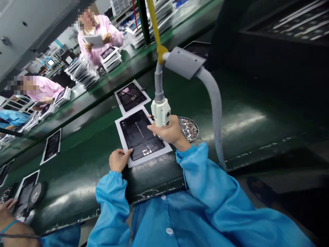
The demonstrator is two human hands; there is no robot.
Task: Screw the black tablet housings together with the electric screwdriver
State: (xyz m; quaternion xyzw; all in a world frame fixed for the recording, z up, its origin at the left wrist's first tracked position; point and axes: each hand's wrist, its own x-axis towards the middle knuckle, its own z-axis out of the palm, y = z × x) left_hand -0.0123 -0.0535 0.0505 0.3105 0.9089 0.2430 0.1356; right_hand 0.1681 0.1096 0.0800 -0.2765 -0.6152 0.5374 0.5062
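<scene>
In the head view, my right hand (171, 132) is closed around the lower end of a white electric screwdriver (161, 111). It hangs upright from a yellow strap, with a grey hose at its top; its tip is hidden behind my fingers. Below it lies a black tablet housing (136, 137) on a white sheet (133, 164), with a small circuit board near its lower edge. My left hand (119, 160) grips the housing's lower left edge, thumb on top and fingers curled. Beside my right wrist sits a round dish of small metal parts (190, 128).
Behind lies another tablet housing (131, 96) on a sheet. The grey hose (214, 99) arches down at my right. More housings (52, 145) rest along the green bench (84, 140). A co-worker's hand (7, 209) is at lower left; pink-clad workers (99, 37) stand opposite among stacks (83, 72).
</scene>
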